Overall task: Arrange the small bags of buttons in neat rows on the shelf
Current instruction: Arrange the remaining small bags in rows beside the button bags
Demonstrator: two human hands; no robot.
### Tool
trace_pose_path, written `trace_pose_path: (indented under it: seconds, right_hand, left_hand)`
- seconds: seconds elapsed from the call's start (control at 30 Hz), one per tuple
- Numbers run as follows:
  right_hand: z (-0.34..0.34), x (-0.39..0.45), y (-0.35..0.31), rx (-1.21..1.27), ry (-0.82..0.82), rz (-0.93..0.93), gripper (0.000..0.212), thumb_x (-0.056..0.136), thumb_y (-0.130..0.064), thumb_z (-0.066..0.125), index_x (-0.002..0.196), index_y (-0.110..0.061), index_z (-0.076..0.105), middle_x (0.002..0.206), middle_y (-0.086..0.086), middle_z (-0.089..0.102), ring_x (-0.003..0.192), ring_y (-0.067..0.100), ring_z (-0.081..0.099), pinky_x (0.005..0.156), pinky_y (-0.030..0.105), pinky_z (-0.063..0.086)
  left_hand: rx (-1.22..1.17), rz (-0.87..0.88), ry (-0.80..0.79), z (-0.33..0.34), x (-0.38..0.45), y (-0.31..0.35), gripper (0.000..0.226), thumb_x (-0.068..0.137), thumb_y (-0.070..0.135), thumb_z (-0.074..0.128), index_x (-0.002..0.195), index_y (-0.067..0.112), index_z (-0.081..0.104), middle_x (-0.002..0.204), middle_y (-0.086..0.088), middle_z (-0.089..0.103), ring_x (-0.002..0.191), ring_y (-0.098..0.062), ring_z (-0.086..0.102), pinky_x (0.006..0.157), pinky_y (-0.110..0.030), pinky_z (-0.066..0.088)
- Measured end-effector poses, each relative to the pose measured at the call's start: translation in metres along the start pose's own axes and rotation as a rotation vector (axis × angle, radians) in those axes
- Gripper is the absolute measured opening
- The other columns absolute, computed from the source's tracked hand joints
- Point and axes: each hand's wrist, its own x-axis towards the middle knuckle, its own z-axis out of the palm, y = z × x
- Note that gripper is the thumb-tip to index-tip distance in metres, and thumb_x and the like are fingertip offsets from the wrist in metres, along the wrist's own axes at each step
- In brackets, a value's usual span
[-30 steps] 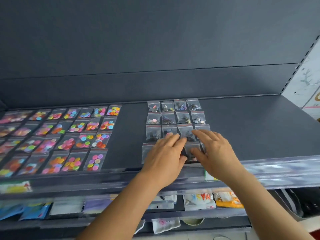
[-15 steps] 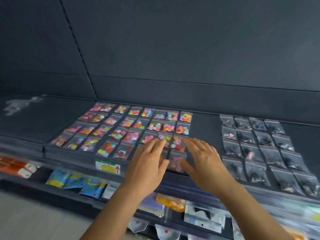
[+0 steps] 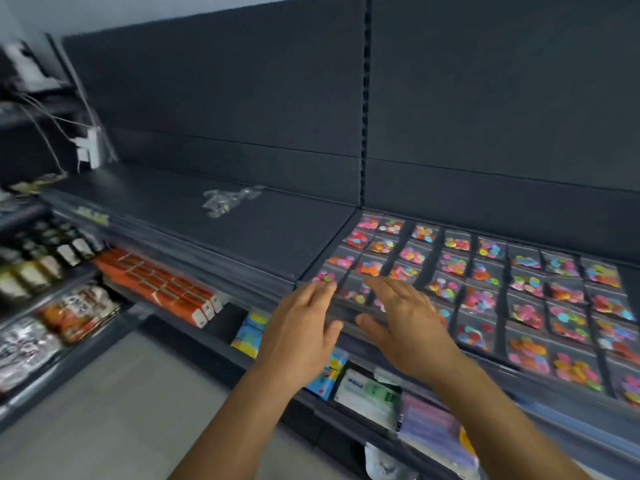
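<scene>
Carefully now: your left hand and right hand hover flat and empty, fingers spread, over the near-left corner of the button bags gridded right of centre on the shelf. Sweeping those slippery packets could skew the rows or tip front ones off the edge, and the loose clear bags at upper centre remain unsorted.

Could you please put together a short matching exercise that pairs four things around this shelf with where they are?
Things:
1. colourful button bags
2. clear bags
3. orange boxes
4. left hand

Places:
A. loose pile on the left shelf section, towards the back
B. lower shelf, left of the hands
C. at the front left corner of the grid
D. rows on the right shelf section

Pairs: 1-D, 2-A, 3-B, 4-C
</scene>
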Motion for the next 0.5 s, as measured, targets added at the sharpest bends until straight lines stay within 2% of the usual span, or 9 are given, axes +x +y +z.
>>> trace_pose_path:
  seconds: [0.27, 0.4, 0.5]
  right_hand:
    - [0.045, 0.097, -0.075, 0.047, -0.056, -0.115, 0.060, 0.093, -0.044, 0.048, 0.146, -0.025, 0.028, 0.150, -0.005, 0.033, 0.139, 0.015, 0.026, 0.116, 0.039, 0.021]
    - [0.063, 0.153, -0.098, 0.054, -0.073, -0.153, 0.060, 0.093, -0.045, 0.047, 0.146, -0.025, 0.027, 0.150, -0.007, 0.033, 0.139, 0.012, 0.025, 0.116, 0.031, 0.019]
    - [0.078, 0.202, -0.110, 0.062, -0.076, -0.180, 0.059, 0.093, -0.044, 0.047, 0.146, -0.025, 0.028, 0.150, -0.006, 0.033, 0.140, 0.012, 0.025, 0.116, 0.033, 0.019]
  left_hand:
    - [-0.011, -0.095, 0.076, -0.028, 0.025, -0.104, 0.058, 0.098, 0.038, 0.044, 0.150, 0.024, 0.021, 0.154, 0.003, 0.027, 0.140, -0.015, 0.025, 0.113, -0.028, 0.024]
    - [-0.009, -0.121, 0.106, -0.039, 0.056, -0.150, 0.058, 0.098, 0.037, 0.044, 0.150, 0.024, 0.022, 0.154, 0.003, 0.027, 0.140, -0.015, 0.024, 0.113, -0.026, 0.020]
    - [-0.005, -0.139, 0.122, -0.046, 0.089, -0.186, 0.058, 0.098, 0.036, 0.044, 0.150, 0.023, 0.022, 0.153, 0.003, 0.027, 0.140, -0.014, 0.024, 0.113, -0.025, 0.020]
